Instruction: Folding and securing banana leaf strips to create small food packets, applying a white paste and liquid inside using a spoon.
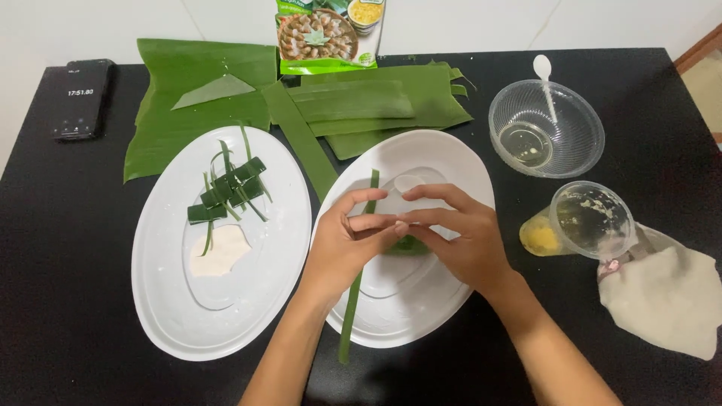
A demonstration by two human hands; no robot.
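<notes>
My left hand (350, 244) and my right hand (459, 233) meet over the right white oval plate (444, 316). Together they pinch a long narrow green leaf strip (350, 316) that runs from above the fingers down past the plate's near rim. A small folded green part (408, 245) shows between the fingers. A small white piece (408, 182) lies on the plate just beyond my fingertips. The left white oval plate (165, 301) carries several folded green leaf parcels (229, 192) and a flat lump of white dough (219, 252).
Banana leaf sheets (188, 98) and cut strips (361, 105) lie at the back beside a printed food packet (327, 34). A phone (83, 98) rests far left. At right stand a clear bowl with a white spoon (545, 128), a tipped cup with yellow filling (579, 222) and a bag of dough (665, 297).
</notes>
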